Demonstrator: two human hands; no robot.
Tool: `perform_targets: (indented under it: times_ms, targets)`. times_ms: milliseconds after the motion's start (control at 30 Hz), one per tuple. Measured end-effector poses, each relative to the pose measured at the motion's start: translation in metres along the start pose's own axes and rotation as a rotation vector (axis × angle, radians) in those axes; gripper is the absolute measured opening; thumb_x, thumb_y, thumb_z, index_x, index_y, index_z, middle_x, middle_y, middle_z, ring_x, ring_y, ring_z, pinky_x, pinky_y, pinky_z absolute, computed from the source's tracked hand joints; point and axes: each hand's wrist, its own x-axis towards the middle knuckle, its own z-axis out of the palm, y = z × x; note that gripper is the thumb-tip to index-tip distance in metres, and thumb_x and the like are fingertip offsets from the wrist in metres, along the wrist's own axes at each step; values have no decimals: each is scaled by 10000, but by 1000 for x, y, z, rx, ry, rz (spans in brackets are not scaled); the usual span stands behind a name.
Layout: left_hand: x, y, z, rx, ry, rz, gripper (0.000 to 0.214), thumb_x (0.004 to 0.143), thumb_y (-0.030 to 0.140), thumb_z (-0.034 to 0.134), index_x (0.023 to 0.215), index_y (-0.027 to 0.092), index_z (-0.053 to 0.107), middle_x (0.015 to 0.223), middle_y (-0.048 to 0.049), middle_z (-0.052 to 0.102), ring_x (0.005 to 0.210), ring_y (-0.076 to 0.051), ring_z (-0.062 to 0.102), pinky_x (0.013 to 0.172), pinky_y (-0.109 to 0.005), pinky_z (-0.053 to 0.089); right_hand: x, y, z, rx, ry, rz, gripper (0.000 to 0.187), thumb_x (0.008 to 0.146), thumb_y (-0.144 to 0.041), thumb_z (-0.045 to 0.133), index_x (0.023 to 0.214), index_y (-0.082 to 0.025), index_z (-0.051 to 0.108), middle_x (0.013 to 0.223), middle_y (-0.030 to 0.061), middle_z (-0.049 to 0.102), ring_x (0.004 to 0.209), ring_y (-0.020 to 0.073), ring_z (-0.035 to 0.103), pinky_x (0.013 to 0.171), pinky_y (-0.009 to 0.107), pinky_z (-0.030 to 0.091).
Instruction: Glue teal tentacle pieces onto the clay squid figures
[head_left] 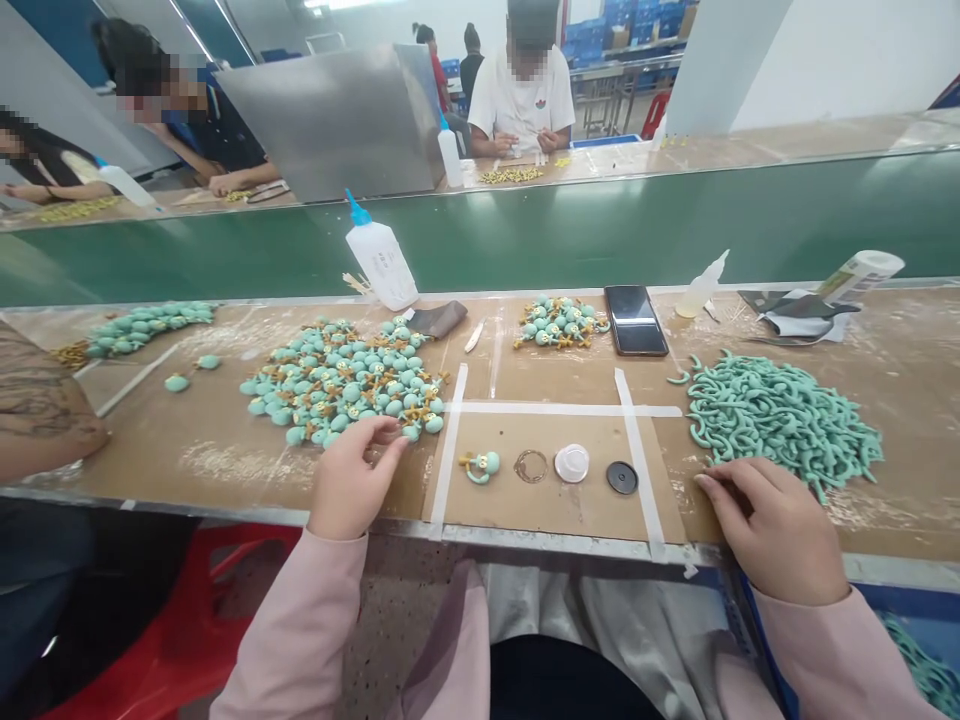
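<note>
My left hand is at the near right edge of a heap of small mint-green and brown figure pieces. Its thumb and fingertips close on one round-headed piece. My right hand rests just in front of a pile of curved mint-green tails, thumb and forefinger pinched together. Whatever lies between those fingertips is too small to make out. Between the hands, a taped-off area holds a figure with a curved tail, a thin ring, a white round cap and a black disc.
Farther back stand a blue-tipped white bottle, a small figure cluster, a phone and a small glue bottle. A white tube lies at right. A neighbour's arm rests at left. Co-workers sit beyond the green divider.
</note>
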Motion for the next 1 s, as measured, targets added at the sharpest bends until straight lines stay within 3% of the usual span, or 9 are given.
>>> perform_targets:
  times_ms: [167,367,467,600,767,1000]
  targets:
    - [2,1,19,49,13,-38,268,738,356,702,955,220,622,893,-51,671,771,-257,617,715,-346,440,-2,-3,2,-31,36,-3,213,936,-341,501,815,-189,587,824,72,617,775,220,574,709,332,445]
    - [1,8,28,-73,96,-82,222,713,305,719,903,226,637,765,-16,616,691,-222,549,692,-329,394,-8,6,7,-86,6,-34,174,933,-225,428,1020,-152,560,910,106,631,840,249,611,735,358,474]
    - [-4,8,25,-260,128,-104,224,762,332,698,943,215,635,796,-18,608,697,-188,544,686,-299,407,-10,8,12,-144,-22,-56,192,938,-206,413,1055,-140,549,924,121,632,859,264,617,723,363,472]
    - [-9,6,18,-607,176,-176,264,874,456,577,986,218,597,635,25,501,577,-139,459,581,-265,376,-12,7,14,-141,-19,-60,198,953,-218,399,1058,-132,544,962,139,635,873,268,622,727,365,474]
    - [-7,9,11,-1003,159,-285,437,809,641,588,812,205,566,575,51,398,455,-81,312,450,-234,277,-11,5,-3,-60,-60,-73,147,949,-251,443,975,-182,570,913,80,631,784,211,615,666,313,476]
    - [-13,21,4,-1209,90,-406,540,755,700,605,701,163,587,895,-108,710,687,-171,613,449,-218,393,-11,8,-14,-110,-240,-205,266,922,-127,359,1071,-173,575,897,80,622,731,204,617,596,305,461]
